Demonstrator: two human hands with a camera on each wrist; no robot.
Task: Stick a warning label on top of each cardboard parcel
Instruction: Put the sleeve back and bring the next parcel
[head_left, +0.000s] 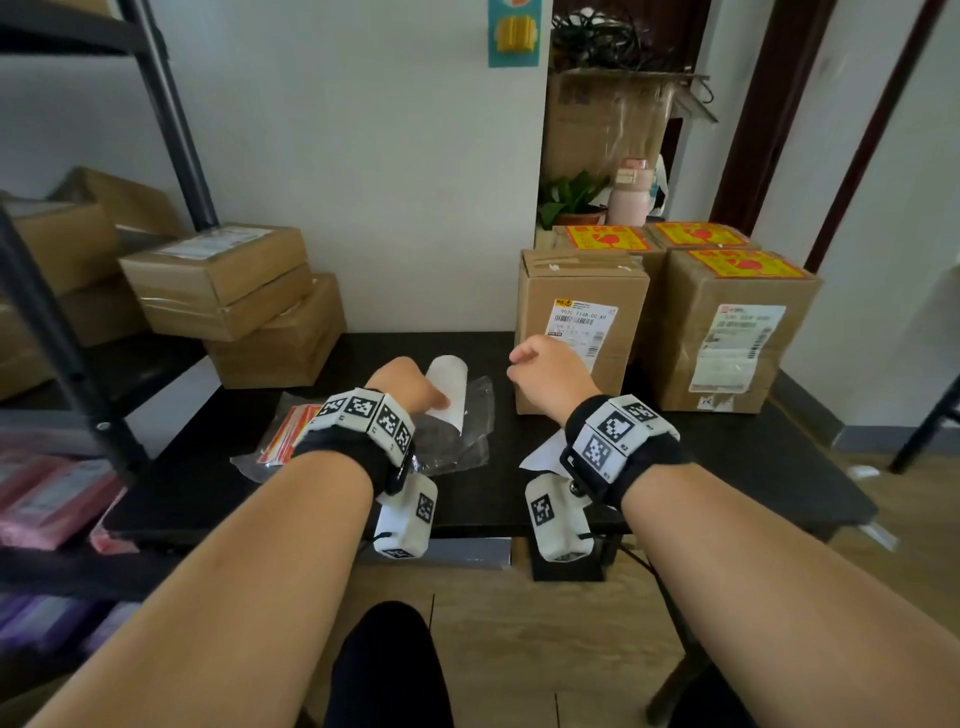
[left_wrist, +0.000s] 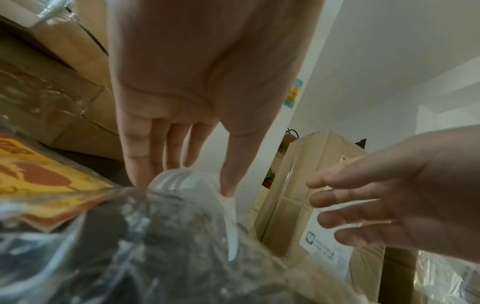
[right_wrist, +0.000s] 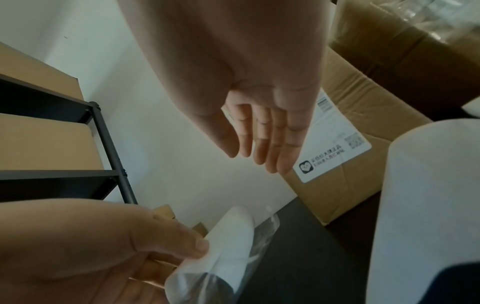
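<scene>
Both your forearms reach forward side by side: left hand (head_left: 410, 387) low, thumb and fingers pinching a white sheet (head_left: 449, 375); right hand (head_left: 550, 371) raised just beside it, fingers straight and relaxed.

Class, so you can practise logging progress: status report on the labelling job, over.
Left hand pinching white sheet over plastic bag. Right hand open, empty. Near box top bare, no label. Nothing blocking it.
</scene>
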